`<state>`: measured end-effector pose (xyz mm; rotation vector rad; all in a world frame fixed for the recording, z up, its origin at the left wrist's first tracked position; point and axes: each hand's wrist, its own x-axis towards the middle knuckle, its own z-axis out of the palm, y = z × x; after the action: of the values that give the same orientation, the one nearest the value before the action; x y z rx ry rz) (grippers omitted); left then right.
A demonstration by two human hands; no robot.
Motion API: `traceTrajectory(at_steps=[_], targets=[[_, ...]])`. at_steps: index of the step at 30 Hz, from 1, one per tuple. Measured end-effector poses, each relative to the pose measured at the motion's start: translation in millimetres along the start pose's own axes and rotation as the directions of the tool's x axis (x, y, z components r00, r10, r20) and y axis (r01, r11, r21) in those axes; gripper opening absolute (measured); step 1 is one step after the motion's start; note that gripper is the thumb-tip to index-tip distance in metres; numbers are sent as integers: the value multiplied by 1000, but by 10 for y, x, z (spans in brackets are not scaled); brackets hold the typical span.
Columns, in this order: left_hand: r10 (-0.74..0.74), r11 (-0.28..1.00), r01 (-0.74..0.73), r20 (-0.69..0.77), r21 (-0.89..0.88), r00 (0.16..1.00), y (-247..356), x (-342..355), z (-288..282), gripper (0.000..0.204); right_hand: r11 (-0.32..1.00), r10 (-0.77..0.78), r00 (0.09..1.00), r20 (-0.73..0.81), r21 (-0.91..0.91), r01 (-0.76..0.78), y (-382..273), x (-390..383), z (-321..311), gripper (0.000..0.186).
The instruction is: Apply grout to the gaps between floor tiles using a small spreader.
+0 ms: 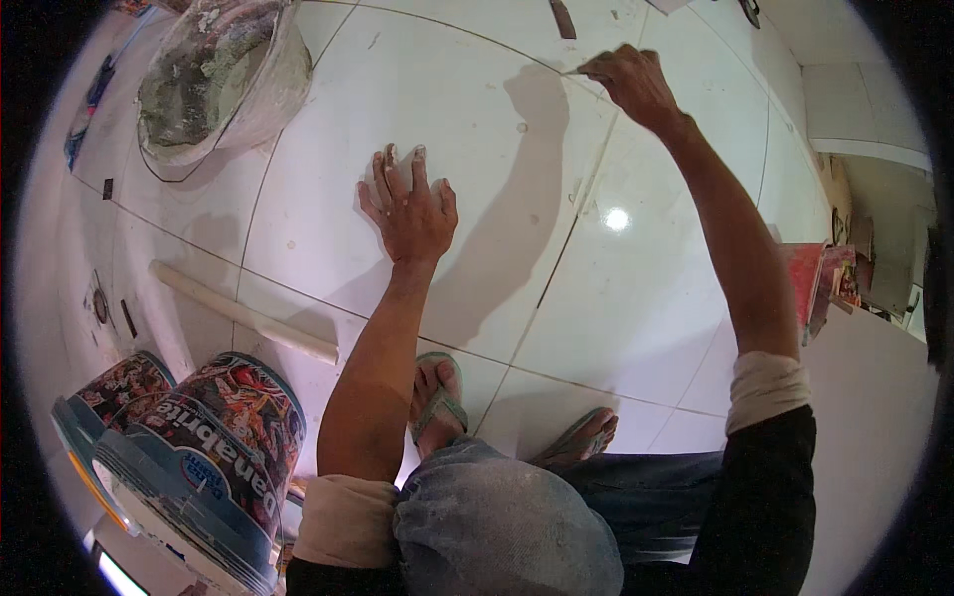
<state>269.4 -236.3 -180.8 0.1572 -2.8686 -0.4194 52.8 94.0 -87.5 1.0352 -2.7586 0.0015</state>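
Two hands in view, both ours. Left hand (pixel 412 214) lies flat, palm down, fingers spread slightly apart, pressed on a glossy white square floor tile (pixel 467 199). Right hand (pixel 628 81) reaches far forward, fingers pinched together on a thin pale sliver-like tool (pixel 574 71) whose tip sits in the dark grout joint (pixel 586 189) where the tile corners meet; what the tool is made of, we cannot tell. That joint runs back toward us between the two arms. Left of the left hand: a cream-coloured round pipe length (pixel 238 310) lying across the tiles. Far upper left: a white plastic bucket smeared with grey mortar (pixel 224 79). Lower left: two stacked printed blue-rimmed paint pails (pixel 199 447), tipped over. Our feet in green flip-flop sandals (pixel 442 402) rest near the lower edge, just behind the left wrist.
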Motion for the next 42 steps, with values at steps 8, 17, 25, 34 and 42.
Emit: traceTrajectory(at_steps=[8, 17, 25, 34, 42], targets=[[5, 1000, -5, -20, 27, 1000, 7, 23, -24, 57, 953, -264, 932, 247, -84, 292, 467, -6, 81, 39], [28, 998, -27, -32, 55, 999, -20, -1, -35, 57, 994, -27, 952, 304, 107, -6, -2, -997, -287, 18], [28, 999, -27, -35, 40, 999, 45, 13, -16, 57, 978, 210, 969, 131, -45, -205, 472, -328, 172, 22], [28, 999, -27, -57, 20, 998, 2, -1, -22, 57, 956, 288, 893, 345, -55, -287, 46, -972, 243, 19], [32, 999, -31, -56, 20, 998, 31, 5, 10, 56, 922, 358, 865, 352, 15, -387, -841, -1372, -266, 24]])
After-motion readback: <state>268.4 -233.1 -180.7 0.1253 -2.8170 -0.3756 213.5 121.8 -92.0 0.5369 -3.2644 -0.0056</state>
